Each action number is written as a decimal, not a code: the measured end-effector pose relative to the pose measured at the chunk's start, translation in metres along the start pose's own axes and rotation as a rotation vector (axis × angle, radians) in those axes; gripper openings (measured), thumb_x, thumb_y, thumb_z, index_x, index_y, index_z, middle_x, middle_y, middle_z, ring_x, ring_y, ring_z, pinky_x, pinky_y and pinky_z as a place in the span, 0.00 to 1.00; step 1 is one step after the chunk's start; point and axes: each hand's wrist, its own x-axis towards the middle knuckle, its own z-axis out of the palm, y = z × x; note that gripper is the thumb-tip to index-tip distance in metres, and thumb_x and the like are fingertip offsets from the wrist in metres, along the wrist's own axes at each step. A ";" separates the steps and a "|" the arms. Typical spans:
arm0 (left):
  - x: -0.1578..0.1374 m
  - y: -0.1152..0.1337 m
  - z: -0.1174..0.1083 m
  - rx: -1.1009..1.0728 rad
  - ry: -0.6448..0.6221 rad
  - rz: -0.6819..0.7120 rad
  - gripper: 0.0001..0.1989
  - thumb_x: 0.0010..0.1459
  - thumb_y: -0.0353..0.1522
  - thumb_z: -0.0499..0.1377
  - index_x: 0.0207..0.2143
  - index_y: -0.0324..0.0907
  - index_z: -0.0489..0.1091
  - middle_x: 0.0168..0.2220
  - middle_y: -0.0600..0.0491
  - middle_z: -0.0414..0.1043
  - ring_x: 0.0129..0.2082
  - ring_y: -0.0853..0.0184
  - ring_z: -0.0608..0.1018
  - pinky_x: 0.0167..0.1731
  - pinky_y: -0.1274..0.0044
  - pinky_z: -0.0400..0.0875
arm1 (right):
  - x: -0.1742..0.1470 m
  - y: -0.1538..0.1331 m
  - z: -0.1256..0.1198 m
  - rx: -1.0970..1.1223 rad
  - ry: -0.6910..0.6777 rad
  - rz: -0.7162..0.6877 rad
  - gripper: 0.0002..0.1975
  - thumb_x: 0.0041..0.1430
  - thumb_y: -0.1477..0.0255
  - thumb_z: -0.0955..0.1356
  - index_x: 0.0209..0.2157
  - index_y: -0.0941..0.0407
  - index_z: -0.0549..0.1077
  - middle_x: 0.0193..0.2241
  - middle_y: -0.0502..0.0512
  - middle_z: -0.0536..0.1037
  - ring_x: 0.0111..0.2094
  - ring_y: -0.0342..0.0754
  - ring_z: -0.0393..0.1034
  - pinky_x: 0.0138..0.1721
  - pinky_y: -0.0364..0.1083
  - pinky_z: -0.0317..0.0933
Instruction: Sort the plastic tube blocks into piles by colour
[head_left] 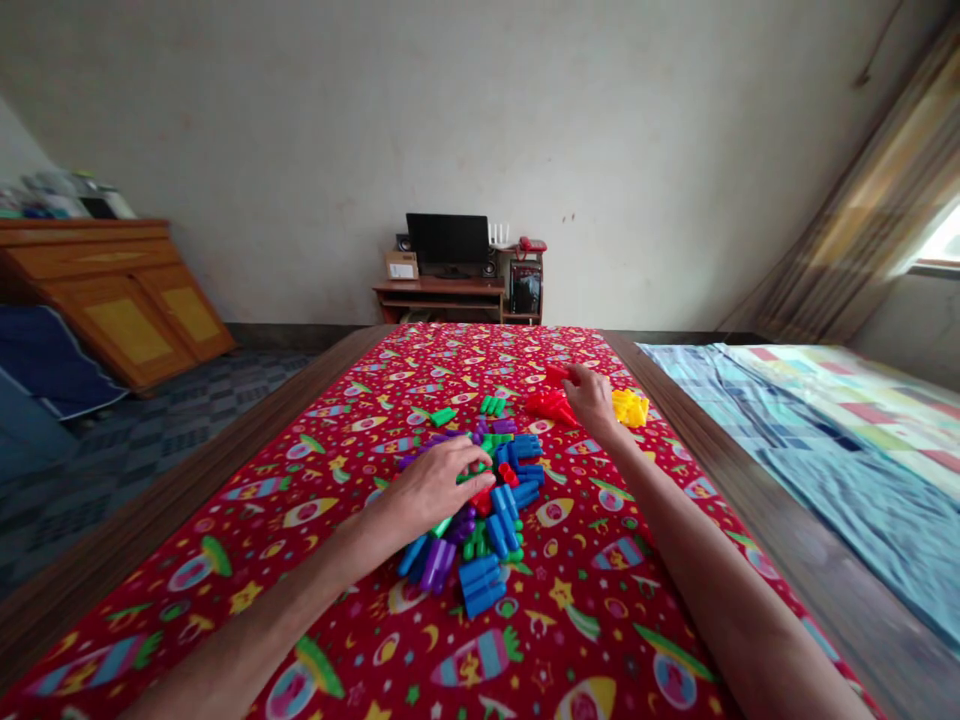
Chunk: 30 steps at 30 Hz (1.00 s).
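Note:
A mixed pile of plastic building blocks lies in the middle of the table, with blue blocks (482, 585), purple blocks (438, 566) and green blocks (475, 542). My left hand (442, 482) is over the pile, fingers and thumb curled down among the pieces; what they grip is hidden. A small red block (508, 474) lies in the pile just right of its fingertips. Farther off, my right hand (592, 398) is at a group of red blocks (550, 405), its fingers closed on a red block (556, 374). Yellow blocks (631, 408) form a separate group to its right.
A red patterned cloth (315, 560) covers the wooden table (675, 420). Two green blocks (443, 416) lie beyond the pile. A bed (840, 450) stands to the right, a cabinet (127, 300) to the left, and a desk (442, 290) with a monitor (448, 240) by the wall.

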 end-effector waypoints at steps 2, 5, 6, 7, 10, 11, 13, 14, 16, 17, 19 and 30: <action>-0.005 0.004 0.005 0.099 -0.044 0.012 0.10 0.60 0.36 0.55 0.39 0.43 0.74 0.37 0.51 0.74 0.39 0.63 0.77 0.42 0.75 0.70 | -0.001 0.016 0.005 -0.082 -0.029 0.061 0.15 0.57 0.76 0.62 0.42 0.59 0.77 0.31 0.60 0.80 0.33 0.50 0.72 0.34 0.44 0.60; -0.009 0.002 0.014 0.140 -0.076 0.019 0.10 0.61 0.33 0.55 0.43 0.44 0.73 0.40 0.51 0.75 0.39 0.64 0.78 0.42 0.75 0.70 | -0.004 0.025 0.007 -0.188 -0.141 0.095 0.15 0.59 0.76 0.61 0.41 0.60 0.77 0.32 0.63 0.80 0.32 0.51 0.72 0.33 0.45 0.59; -0.009 -0.001 0.016 0.133 -0.076 0.019 0.10 0.60 0.33 0.54 0.43 0.45 0.73 0.40 0.51 0.76 0.39 0.63 0.78 0.41 0.76 0.70 | -0.005 0.024 0.007 -0.213 -0.183 0.089 0.15 0.60 0.75 0.61 0.39 0.60 0.78 0.32 0.64 0.79 0.32 0.51 0.72 0.33 0.46 0.59; -0.009 -0.003 0.017 0.120 -0.072 0.017 0.11 0.60 0.32 0.54 0.43 0.46 0.73 0.39 0.52 0.77 0.39 0.63 0.79 0.41 0.76 0.71 | -0.006 0.023 0.006 -0.232 -0.217 0.080 0.14 0.61 0.74 0.60 0.38 0.61 0.78 0.32 0.65 0.79 0.32 0.52 0.72 0.33 0.46 0.59; -0.007 -0.008 0.018 0.067 -0.035 -0.001 0.11 0.59 0.33 0.54 0.43 0.47 0.73 0.39 0.52 0.79 0.39 0.62 0.79 0.41 0.76 0.71 | -0.008 0.016 0.002 -0.275 -0.242 0.081 0.18 0.66 0.69 0.58 0.35 0.60 0.78 0.31 0.67 0.78 0.32 0.54 0.72 0.32 0.47 0.59; -0.006 -0.008 0.017 0.055 -0.018 -0.010 0.12 0.59 0.32 0.54 0.43 0.47 0.73 0.40 0.52 0.79 0.40 0.62 0.80 0.42 0.76 0.71 | -0.009 0.013 0.000 -0.289 -0.241 0.094 0.20 0.66 0.68 0.57 0.35 0.59 0.78 0.31 0.67 0.78 0.32 0.54 0.72 0.32 0.47 0.59; -0.003 -0.007 0.014 0.032 0.018 -0.028 0.13 0.57 0.32 0.55 0.44 0.46 0.73 0.42 0.51 0.79 0.43 0.61 0.79 0.44 0.74 0.71 | -0.009 0.009 -0.003 -0.309 -0.249 0.125 0.20 0.67 0.69 0.57 0.35 0.58 0.78 0.32 0.67 0.78 0.32 0.53 0.72 0.32 0.47 0.58; -0.002 -0.006 0.012 0.014 0.036 -0.037 0.14 0.57 0.32 0.55 0.45 0.46 0.73 0.43 0.50 0.79 0.43 0.61 0.79 0.44 0.74 0.71 | -0.008 0.007 -0.005 -0.310 -0.250 0.135 0.19 0.66 0.70 0.57 0.35 0.58 0.78 0.32 0.66 0.78 0.32 0.52 0.72 0.32 0.46 0.57; 0.001 -0.005 0.008 -0.052 0.081 -0.056 0.15 0.56 0.33 0.56 0.46 0.44 0.73 0.41 0.50 0.79 0.41 0.61 0.80 0.43 0.73 0.72 | -0.006 0.002 -0.009 -0.283 -0.236 0.132 0.18 0.64 0.72 0.58 0.35 0.58 0.78 0.33 0.64 0.78 0.32 0.50 0.71 0.32 0.45 0.56; 0.003 -0.005 0.007 -0.098 0.113 -0.067 0.16 0.56 0.34 0.56 0.47 0.44 0.72 0.39 0.50 0.79 0.38 0.61 0.80 0.41 0.73 0.73 | -0.005 -0.002 -0.011 -0.251 -0.221 0.110 0.17 0.64 0.73 0.58 0.35 0.58 0.78 0.32 0.63 0.78 0.32 0.49 0.70 0.32 0.45 0.55; 0.005 -0.008 0.006 -0.207 0.188 -0.098 0.18 0.57 0.38 0.57 0.49 0.42 0.71 0.36 0.50 0.79 0.33 0.63 0.80 0.36 0.74 0.74 | -0.005 -0.015 -0.015 -0.140 -0.214 0.026 0.17 0.63 0.72 0.59 0.32 0.60 0.78 0.28 0.59 0.77 0.29 0.47 0.68 0.31 0.43 0.54; 0.008 -0.009 -0.003 -0.591 0.280 -0.171 0.25 0.52 0.43 0.61 0.50 0.40 0.68 0.42 0.47 0.78 0.42 0.59 0.79 0.41 0.68 0.76 | -0.037 -0.098 -0.032 0.365 -0.577 -0.541 0.10 0.60 0.73 0.67 0.41 0.59 0.78 0.29 0.53 0.79 0.28 0.42 0.69 0.31 0.39 0.55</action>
